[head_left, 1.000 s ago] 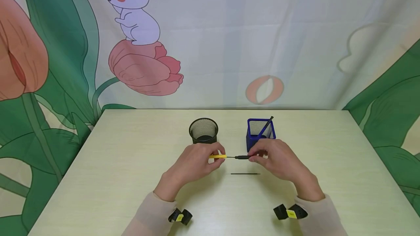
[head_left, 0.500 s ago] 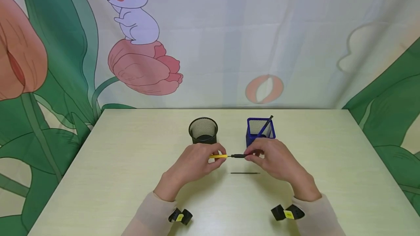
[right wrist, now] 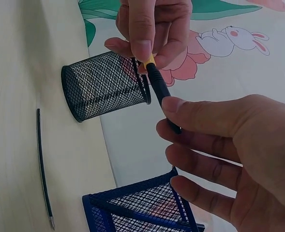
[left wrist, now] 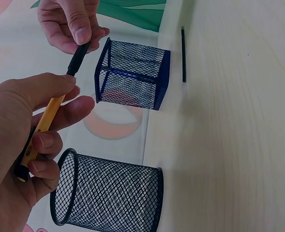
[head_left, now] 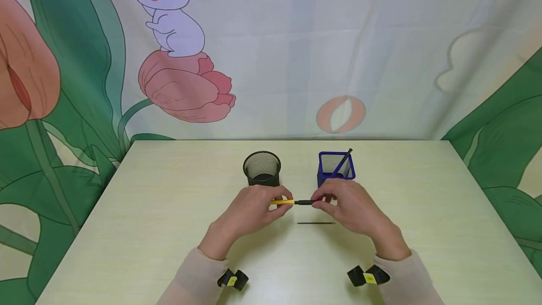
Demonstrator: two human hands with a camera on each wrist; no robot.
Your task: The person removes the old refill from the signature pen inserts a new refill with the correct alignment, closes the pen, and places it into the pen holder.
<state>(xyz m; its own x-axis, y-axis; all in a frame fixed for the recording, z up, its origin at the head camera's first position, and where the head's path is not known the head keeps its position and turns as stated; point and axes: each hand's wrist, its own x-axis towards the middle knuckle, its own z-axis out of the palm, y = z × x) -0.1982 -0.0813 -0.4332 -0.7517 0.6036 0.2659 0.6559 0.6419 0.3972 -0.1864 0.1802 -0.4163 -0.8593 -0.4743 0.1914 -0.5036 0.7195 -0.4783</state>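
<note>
In the head view my left hand (head_left: 257, 207) grips a yellow pen barrel (head_left: 282, 202), its black end cap (left wrist: 21, 172) showing in the left wrist view. Facing it, my right hand (head_left: 354, 205) pinches the black front section (right wrist: 157, 82) of the pen between thumb and forefinger. The two parts meet end to end above the table. Below them lies a thin black pen refill (head_left: 315, 223), whose metal tip shows in the right wrist view. Fingers cover part of both pieces.
A round black mesh pen holder (left wrist: 113, 193) stands behind my left hand. Behind my right hand is a square blue mesh pen holder (left wrist: 127, 82), with a dark pen (head_left: 346, 158) leaning in it. The pale table (head_left: 178, 168) ends at a printed curtain (head_left: 271, 60).
My right hand has moved left with the black front section. The thin rod seen between the two pen parts has disappeared as they closed together. My left hand has barely moved.
</note>
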